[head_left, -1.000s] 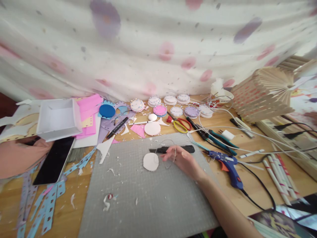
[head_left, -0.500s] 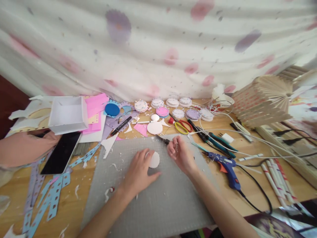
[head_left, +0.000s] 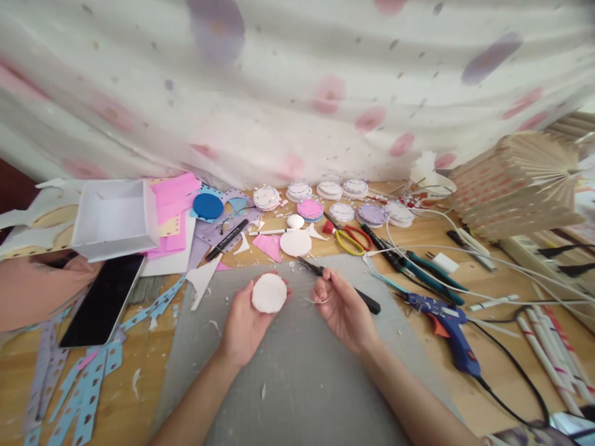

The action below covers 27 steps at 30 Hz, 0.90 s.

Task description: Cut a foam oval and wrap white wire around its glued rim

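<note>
Left hand (head_left: 246, 319) has lifted the white disc (head_left: 269, 293) off the grey mat (head_left: 297, 384), grip pinching its edge; right hand (head_left: 341, 306) pinches thin wire (head_left: 316, 301) beside a black knife (head_left: 341, 285), glue gun (head_left: 446, 322) near.

Both forearms are bare up to the picture's near edge — no sleeves show. The left hand (head_left: 245, 322) and the right hand (head_left: 343, 308) wear no gloves, rings or watch — nails short, unpainted.

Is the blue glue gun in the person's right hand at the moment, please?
No, the blue glue gun lies on the table, apart from the right hand.
</note>
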Available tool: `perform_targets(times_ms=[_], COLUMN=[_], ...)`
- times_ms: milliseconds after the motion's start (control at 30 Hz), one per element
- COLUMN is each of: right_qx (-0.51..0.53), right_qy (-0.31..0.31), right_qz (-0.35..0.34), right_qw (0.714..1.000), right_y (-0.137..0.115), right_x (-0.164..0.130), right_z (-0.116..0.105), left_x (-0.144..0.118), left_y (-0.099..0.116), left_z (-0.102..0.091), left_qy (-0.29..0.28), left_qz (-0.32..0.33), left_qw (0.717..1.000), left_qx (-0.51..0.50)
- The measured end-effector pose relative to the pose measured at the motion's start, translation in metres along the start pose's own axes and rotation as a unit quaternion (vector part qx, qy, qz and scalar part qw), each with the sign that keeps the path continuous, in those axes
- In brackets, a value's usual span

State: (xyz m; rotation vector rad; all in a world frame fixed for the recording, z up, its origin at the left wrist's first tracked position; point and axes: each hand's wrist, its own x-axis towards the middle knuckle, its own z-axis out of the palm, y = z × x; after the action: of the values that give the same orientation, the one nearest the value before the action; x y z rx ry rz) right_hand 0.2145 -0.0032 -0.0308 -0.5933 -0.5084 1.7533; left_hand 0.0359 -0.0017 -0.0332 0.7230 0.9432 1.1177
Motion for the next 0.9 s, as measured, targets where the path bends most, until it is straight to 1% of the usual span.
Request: perform_targets(times_ms=[133, 267, 333, 367, 400, 433, 500, 533, 567, 600, 700, 767, 900], right_qx=[-0.029, -0.061, -0.090, -0.111, -0.137, -0.166, -0.220, -0.236, -0.246, -0.252, -0.271, -0.302, -0.347], right_qy=[-0.037, -0.082, -0.110, -0.111, -0.095, -0.061, 0.026, 0.060, 0.078, 0.078, 0.040, 0.031, 0.043], right_qz=[0.027, 0.067, 0.056, 0.035, 0.002, -0.035, -0.097, -0.111, -0.114, -0.109, -0.094, -0.087, -0.071], right_qw=[0.999, 0.992, 0.988, 0.987, 0.986, 0.984, 0.970, 0.963, 0.959, 0.958, 0.957, 0.949, 0.934], right_y=[0.008, 0.014, 0.016, 0.017, 0.017, 0.017, 0.018, 0.017, 0.017, 0.016, 0.015, 0.016, 0.016], right_x=[-0.004, -0.007, -0.008, -0.008, -0.008, -0.007, -0.005, -0.004, -0.003, -0.002, -0.003, -0.004, -0.005], right_z=[0.004, 0.003, 0.002, 0.000, -0.002, -0.004, -0.009, -0.011, -0.013, -0.015, -0.017, -0.016, -0.011], left_x=[0.000, -0.002, -0.003, -0.004, -0.004, -0.004, -0.003, -0.003, -0.003, -0.004, -0.006, -0.009, -0.010], left_y=[-0.002, -0.007, -0.008, -0.008, -0.007, -0.007, -0.004, -0.003, -0.002, -0.001, 0.001, 0.003, 0.006], left_z=[-0.003, -0.005, -0.005, -0.006, -0.006, -0.007, -0.010, -0.011, -0.013, -0.014, -0.014, -0.011, -0.004], left_qy=[0.004, 0.025, 0.035, 0.037, 0.038, 0.038, 0.033, 0.025, 0.014, 0.000, -0.027, -0.022, -0.020], left_qz=[-0.033, -0.042, -0.037, -0.036, -0.034, -0.033, -0.035, -0.038, -0.043, -0.050, -0.056, -0.047, -0.038], left_qw=[0.999, 0.999, 0.999, 0.999, 0.999, 0.999, 0.999, 0.999, 0.999, 0.999, 0.997, 0.997, 0.997], left_qx=[-0.039, -0.017, 0.000, 0.003, 0.001, -0.004, -0.007, -0.003, 0.004, 0.011, 0.037, 0.055, 0.063])
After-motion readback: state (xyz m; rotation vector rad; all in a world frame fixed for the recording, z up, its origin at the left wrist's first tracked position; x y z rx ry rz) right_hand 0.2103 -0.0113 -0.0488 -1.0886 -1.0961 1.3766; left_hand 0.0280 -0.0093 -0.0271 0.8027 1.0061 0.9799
